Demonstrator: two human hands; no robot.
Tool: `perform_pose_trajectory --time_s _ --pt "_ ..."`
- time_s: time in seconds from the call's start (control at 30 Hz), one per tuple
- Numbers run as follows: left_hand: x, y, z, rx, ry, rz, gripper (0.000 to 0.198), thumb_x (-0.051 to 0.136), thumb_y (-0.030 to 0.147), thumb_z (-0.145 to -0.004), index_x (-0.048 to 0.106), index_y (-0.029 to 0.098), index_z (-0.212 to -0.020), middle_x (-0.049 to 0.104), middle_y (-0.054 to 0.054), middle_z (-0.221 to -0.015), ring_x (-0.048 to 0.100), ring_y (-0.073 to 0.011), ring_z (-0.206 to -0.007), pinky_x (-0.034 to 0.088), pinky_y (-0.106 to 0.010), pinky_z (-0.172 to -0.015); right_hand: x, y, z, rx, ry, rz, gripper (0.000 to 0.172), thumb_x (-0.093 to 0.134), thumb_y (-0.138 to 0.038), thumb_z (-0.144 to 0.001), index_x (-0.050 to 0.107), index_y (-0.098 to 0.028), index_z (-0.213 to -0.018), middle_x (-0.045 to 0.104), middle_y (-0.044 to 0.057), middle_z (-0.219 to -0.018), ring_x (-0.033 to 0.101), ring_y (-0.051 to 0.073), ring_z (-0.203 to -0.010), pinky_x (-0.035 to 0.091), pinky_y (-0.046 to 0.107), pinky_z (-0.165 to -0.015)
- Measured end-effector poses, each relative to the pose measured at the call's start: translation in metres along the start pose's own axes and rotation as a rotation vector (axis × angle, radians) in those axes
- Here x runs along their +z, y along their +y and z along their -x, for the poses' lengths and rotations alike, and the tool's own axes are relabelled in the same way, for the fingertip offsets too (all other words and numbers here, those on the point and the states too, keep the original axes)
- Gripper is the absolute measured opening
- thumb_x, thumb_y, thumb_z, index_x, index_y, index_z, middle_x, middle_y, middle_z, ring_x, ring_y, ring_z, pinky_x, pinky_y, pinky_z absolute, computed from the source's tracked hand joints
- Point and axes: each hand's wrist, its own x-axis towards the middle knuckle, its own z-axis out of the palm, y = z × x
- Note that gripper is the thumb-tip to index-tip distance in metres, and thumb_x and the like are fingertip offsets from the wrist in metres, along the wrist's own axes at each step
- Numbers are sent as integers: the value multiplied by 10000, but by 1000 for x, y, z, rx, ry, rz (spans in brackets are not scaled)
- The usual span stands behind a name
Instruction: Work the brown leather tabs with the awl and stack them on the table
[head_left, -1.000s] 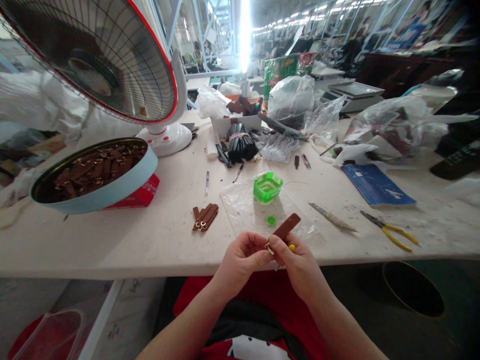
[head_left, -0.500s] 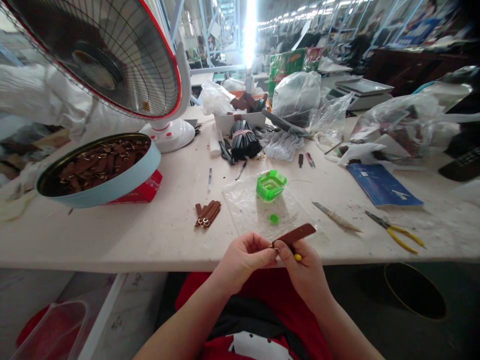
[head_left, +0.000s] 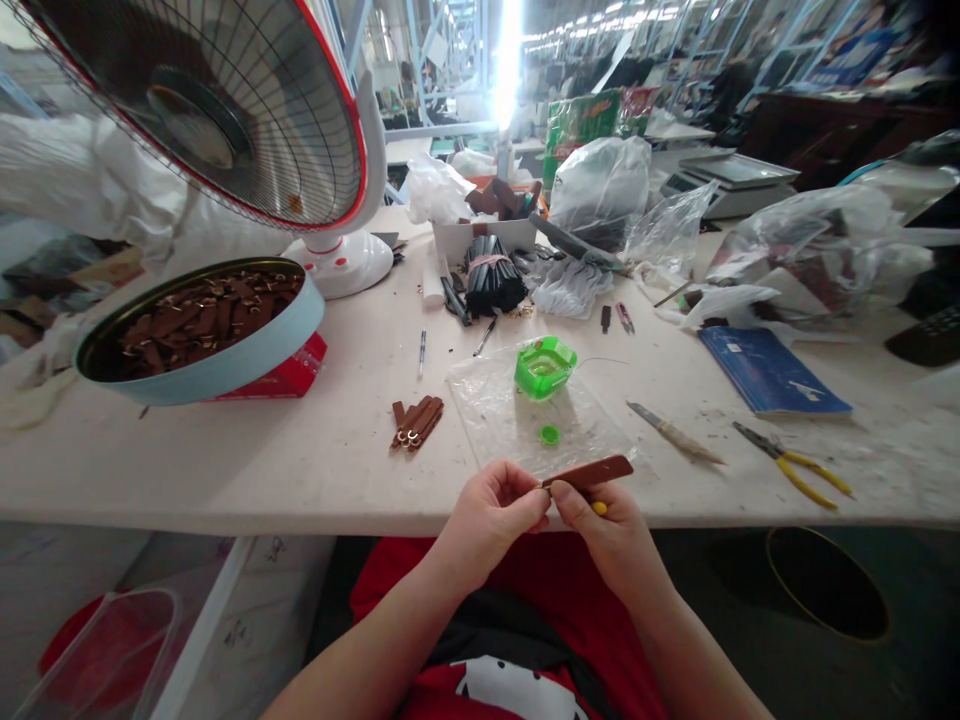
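A brown leather strap [head_left: 596, 470] slants up to the right above the table's front edge, held between both hands. My left hand [head_left: 499, 505] is closed, thumb and fingers pinching at the strap's near end, where a bit of metal shows; the fingers hide most of it. My right hand [head_left: 611, 525] is closed around the strap, thumb pressed at the same end. A yellow tip [head_left: 598, 508] of something sticks out between its fingers; the rest is hidden. To the left lies a small pile of brown straps [head_left: 416, 422] with metal rings.
A green plastic dish [head_left: 546, 368] and green cap [head_left: 549, 435] rest on a clear plastic sheet [head_left: 487, 400]. Rightward lie a knife [head_left: 675, 432], yellow-handled pliers [head_left: 795, 465] and a blue book [head_left: 772, 370]. A round tin [head_left: 202, 375] of brown straps and a fan [head_left: 341, 262] stand left.
The strap has tilted a little flatter between my hands, and the metal at its near end is more covered by my fingers. The view has shifted slightly.
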Motion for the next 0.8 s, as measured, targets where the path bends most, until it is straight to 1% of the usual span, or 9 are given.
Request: perform_pose_trajectory --time_s 0.13,0.23,0.37,0.43,0.5,0.57,0.67,0.73,0.8 --pt "-5 -3 -2 -11 -35 -2 342 736 373 -628 505 133 -705 558 33 -605 509 -65 -544 402 -198 -560 0 1 -1 53 10 -54 283 635 -446 -716 644 -164 -689 532 -6 -557 444 112 -506 365 240 -478" --pt "-7 -4 -4 -18 -35 23 358 750 370 -611 495 135 -699 563 30 -600 514 -70 -544 409 -203 -567 0 5 0 82 8 -112 295 658 -454 -695 642 -160 -698 491 -17 -540 412 103 -498 346 237 -474" --pt "-7 -6 -4 -19 -59 39 346 741 357 -623 479 137 -671 546 33 -577 491 -66 -536 385 -199 -562 3 13 -2 143 6 -196 282 660 -437 -707 589 -167 -668 437 -41 -520 359 88 -483 303 227 -460" --pt "-6 -7 -4 -3 -64 36 340 732 359 -632 473 139 -653 519 41 -564 463 -61 -532 364 -198 -558 6 14 -2 159 23 -221 278 647 -440 -718 574 -175 -680 437 -45 -525 350 87 -474 286 227 -448" --pt "-5 -8 -3 25 -38 28 345 731 366 -629 469 142 -643 486 51 -561 428 -55 -528 336 -193 -545 8 12 0 92 73 -137 259 623 -435 -735 588 -180 -704 494 -25 -557 391 101 -488 306 240 -462" --pt "-3 -9 -2 58 5 15 345 731 371 -624 470 145 -644 466 54 -572 402 -54 -530 311 -191 -534 10 8 2 -46 145 57 224 601 -399 -754 606 -182 -699 565 8 -603 467 131 -537 354 265 -512" --pt "-1 -10 -1 117 59 -15 324 714 371 -644 480 147 -648 471 46 -588 395 -61 -544 300 -194 -534 11 3 4 -243 222 296 175 581 -331 -766 613 -189 -669 610 35 -628 531 168 -595 391 297 -580" --pt "-1 -11 0 145 75 -20 308 705 363 -659 486 147 -653 478 42 -595 401 -66 -552 306 -196 -540 11 1 5 -270 230 321 162 581 -322 -761 612 -190 -671 614 35 -629 538 172 -602 398 301 -592" --pt "-3 -13 0 143 63 -4 295 705 351 -662 493 146 -663 492 39 -597 413 -69 -560 321 -198 -555 11 1 3 -187 195 237 191 577 -352 -763 599 -186 -671 597 26 -614 520 159 -579 392 288 -561"
